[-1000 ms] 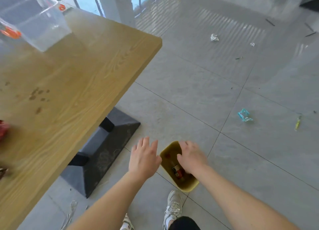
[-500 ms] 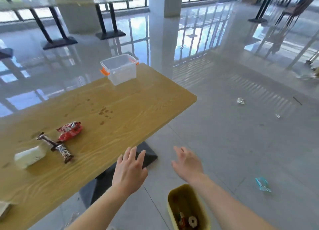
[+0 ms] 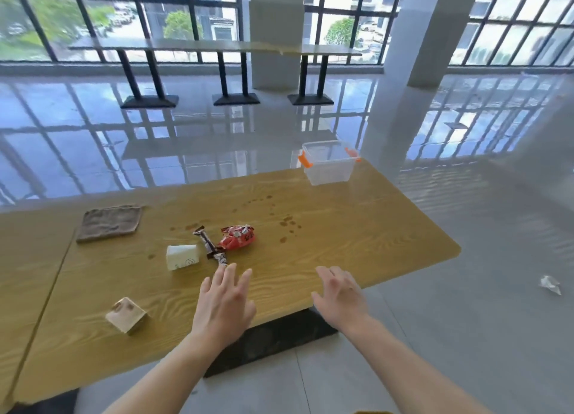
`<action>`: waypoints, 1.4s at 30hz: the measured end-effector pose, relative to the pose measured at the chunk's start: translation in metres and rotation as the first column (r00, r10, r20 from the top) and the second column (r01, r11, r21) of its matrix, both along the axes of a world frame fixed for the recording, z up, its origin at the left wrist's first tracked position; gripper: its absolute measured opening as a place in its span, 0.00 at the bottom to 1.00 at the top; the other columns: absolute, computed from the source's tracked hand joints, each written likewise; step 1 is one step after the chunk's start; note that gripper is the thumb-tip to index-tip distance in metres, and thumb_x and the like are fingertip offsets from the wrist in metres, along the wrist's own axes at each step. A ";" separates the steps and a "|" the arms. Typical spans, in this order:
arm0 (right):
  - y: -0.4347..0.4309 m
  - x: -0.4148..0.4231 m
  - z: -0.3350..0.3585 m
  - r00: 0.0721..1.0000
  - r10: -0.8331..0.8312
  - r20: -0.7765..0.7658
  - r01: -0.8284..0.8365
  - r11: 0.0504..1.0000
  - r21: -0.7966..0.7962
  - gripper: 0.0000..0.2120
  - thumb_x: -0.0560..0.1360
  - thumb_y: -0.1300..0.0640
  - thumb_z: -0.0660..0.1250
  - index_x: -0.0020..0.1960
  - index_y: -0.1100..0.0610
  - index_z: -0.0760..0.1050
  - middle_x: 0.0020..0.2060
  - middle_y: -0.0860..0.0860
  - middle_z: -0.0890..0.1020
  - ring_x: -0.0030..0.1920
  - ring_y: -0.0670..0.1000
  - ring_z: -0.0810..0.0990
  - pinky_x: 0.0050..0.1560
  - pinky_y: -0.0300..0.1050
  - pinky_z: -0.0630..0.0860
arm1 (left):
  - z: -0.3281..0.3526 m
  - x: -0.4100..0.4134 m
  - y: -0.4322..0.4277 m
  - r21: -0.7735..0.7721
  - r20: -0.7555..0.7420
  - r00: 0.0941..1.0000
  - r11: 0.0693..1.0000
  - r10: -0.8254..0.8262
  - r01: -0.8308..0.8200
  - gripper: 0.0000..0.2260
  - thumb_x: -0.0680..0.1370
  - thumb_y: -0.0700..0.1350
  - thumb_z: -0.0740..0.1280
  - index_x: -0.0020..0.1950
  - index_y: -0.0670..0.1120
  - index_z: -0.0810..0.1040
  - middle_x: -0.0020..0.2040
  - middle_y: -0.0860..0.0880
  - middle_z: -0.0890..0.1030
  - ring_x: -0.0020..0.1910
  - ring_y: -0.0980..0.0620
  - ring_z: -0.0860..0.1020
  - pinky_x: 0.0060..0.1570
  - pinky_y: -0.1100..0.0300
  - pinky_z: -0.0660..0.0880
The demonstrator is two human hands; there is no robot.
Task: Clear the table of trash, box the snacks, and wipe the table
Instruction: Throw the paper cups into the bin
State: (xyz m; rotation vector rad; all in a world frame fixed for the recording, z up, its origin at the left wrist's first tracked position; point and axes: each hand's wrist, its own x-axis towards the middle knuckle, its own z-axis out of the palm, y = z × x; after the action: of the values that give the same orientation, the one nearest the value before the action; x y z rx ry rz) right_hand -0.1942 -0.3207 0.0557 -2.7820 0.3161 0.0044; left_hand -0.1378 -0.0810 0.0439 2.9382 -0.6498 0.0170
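Note:
On the wooden table (image 3: 357,252) lie a red snack bag (image 3: 237,237), a dark wrapped bar (image 3: 210,246), a white wedge-shaped carton (image 3: 182,257) and a tan wedge-shaped carton (image 3: 126,314). A clear plastic box with orange latches (image 3: 328,166) stands at the far right corner. A brown cloth (image 3: 109,223) lies at the far left. Brown stains (image 3: 285,221) dot the middle. My left hand (image 3: 224,303) hovers open over the near edge, fingertips just short of the bar. My right hand (image 3: 340,292) is open at the near edge, holding nothing.
A crumpled white scrap (image 3: 550,284) lies on the grey tiled floor to the right. The table's black base (image 3: 270,336) shows beneath the near edge. A white pillar (image 3: 400,81) stands behind the box. A long table (image 3: 217,48) lines the windows.
My view has risen from the yellow bin on the floor to the tabletop. Both hands came up from the bin to the table's near edge, still open.

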 end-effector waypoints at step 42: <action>0.243 0.269 -0.063 0.769 0.579 -0.272 -0.616 0.785 -0.069 0.33 0.79 0.55 0.67 0.79 0.53 0.56 0.73 0.55 0.67 0.71 0.57 0.65 0.70 0.50 0.68 | -0.087 0.094 0.222 0.085 -0.406 0.781 0.871 0.475 -0.485 0.29 0.74 0.47 0.65 0.75 0.54 0.63 0.70 0.49 0.65 0.65 0.48 0.67 0.58 0.55 0.72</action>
State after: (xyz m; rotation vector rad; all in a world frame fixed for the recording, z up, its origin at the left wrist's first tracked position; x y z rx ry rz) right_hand 0.0751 -0.0781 -0.0075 -2.9065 -0.5636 0.4920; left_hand -0.0434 0.1413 -0.0434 2.8504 0.1706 -0.5310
